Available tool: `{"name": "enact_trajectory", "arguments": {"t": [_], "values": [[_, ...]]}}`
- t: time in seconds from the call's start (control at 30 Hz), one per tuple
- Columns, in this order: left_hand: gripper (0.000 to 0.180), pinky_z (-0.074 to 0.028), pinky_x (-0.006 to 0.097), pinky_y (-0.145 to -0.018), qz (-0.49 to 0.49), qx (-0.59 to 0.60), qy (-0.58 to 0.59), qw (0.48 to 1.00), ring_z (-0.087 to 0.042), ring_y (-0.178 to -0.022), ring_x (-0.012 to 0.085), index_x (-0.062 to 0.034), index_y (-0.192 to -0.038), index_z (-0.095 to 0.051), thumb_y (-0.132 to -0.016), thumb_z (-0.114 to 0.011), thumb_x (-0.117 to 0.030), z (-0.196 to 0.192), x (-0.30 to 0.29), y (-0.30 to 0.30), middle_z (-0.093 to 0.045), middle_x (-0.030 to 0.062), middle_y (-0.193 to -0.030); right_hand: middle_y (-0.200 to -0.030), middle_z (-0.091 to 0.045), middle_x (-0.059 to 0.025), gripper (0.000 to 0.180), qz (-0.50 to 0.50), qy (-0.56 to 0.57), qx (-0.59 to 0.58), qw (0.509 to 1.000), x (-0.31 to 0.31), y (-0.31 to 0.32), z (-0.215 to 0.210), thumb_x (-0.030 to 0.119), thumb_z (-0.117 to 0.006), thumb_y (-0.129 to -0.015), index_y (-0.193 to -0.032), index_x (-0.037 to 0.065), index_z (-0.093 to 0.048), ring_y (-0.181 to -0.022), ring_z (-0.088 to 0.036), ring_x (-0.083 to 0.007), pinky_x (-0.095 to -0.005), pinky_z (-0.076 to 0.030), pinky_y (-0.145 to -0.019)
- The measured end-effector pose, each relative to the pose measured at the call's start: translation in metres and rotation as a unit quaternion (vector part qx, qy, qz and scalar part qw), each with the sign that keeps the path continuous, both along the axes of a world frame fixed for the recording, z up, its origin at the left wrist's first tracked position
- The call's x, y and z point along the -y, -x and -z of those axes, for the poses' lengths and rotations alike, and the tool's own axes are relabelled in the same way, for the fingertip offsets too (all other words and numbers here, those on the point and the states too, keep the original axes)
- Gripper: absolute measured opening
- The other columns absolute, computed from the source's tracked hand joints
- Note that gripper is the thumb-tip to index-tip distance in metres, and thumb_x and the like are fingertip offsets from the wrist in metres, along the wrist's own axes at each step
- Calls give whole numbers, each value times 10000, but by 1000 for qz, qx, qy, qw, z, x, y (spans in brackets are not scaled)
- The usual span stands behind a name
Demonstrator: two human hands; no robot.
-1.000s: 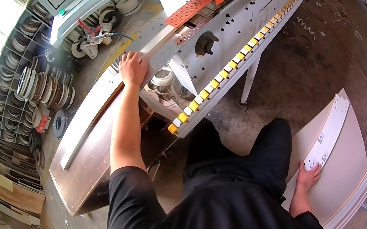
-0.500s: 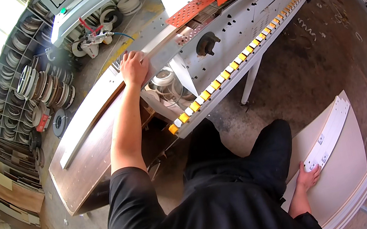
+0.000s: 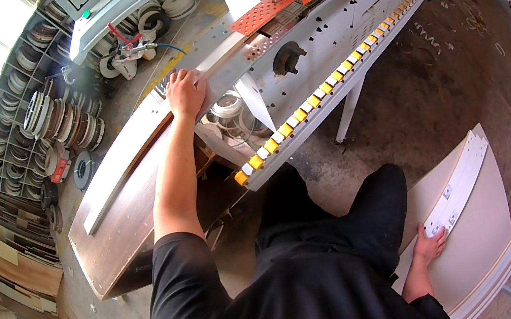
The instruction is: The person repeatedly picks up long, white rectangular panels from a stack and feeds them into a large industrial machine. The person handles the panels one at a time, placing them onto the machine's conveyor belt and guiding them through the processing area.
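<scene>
- The left hand (image 3: 187,95) had bent its fingers close together over the metal rail (image 3: 223,59).
- The right hand's (image 3: 429,245) fingers, spread, touched the white strip (image 3: 463,181); beneath lay the beige board (image 3: 479,226).

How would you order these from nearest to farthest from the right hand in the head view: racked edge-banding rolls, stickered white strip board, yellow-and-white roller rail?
1. Stickered white strip board: touching the right hand, lower right.
2. Yellow-and-white roller rail: ahead, beyond the knees.
3. Racked edge-banding rolls: far left.
</scene>
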State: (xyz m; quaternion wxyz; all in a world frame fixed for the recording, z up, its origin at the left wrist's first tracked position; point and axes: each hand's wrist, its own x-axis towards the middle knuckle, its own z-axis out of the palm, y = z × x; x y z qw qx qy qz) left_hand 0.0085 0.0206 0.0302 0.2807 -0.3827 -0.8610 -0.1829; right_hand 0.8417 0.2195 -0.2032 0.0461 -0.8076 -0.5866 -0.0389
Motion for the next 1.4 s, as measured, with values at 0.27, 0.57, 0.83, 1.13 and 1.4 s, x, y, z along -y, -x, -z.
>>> {"name": "enact_trajectory", "arguments": {"t": [0.27,0.57,0.83,1.13,1.4], "values": [[280,-523,461,-1077,-1,-7,-2,1000,-671,-1245,315,-139,-1133,-826,-931,-773,-325,0,0,-1,-771,46,-1248,-1771,-420,-40,1113,-1,5,0,1000,0,-3,1,772,-813,-820,-1676,145,-476,-1600,-401,-351,-582,-347,-1284],[270,-528,466,-1070,-1,-15,-3,1000,-673,-1246,314,-138,-1117,-823,-941,-770,-337,1,0,2,-772,47,-1229,-1772,-419,-20,1120,-2,-6,4,1000,-3,-5,6,783,-806,-818,-1679,149,-472,-1595,-410,-344,-579,-354,-1276],[259,-520,464,-1093,2,-21,-9,1000,-670,-1262,311,-146,-1109,-823,-941,-766,-335,5,-1,2,-772,33,-1229,-1781,-409,-28,1127,-2,-2,2,1000,-1,-5,5,793,-796,-821,-1684,149,-463,-1601,-401,-352,-578,-348,-1282],[271,-524,475,-1102,8,-11,-19,1000,-666,-1275,340,-133,-1103,-831,-935,-761,-334,3,-6,3,-775,44,-1249,-1759,-429,-61,1112,-8,16,4,1000,3,-3,-5,767,-802,-832,-1682,132,-470,-1590,-410,-369,-574,-357,-1288],[225,-538,489,-1084,27,-18,-28,999,-686,-1249,379,-98,-1083,-820,-936,-795,-266,21,3,24,-774,116,-1227,-1771,-402,-47,1201,16,8,-52,998,-2,-7,5,713,-871,-731,-1705,170,-427,-1608,-364,-442,-590,-279,-1332]]}}
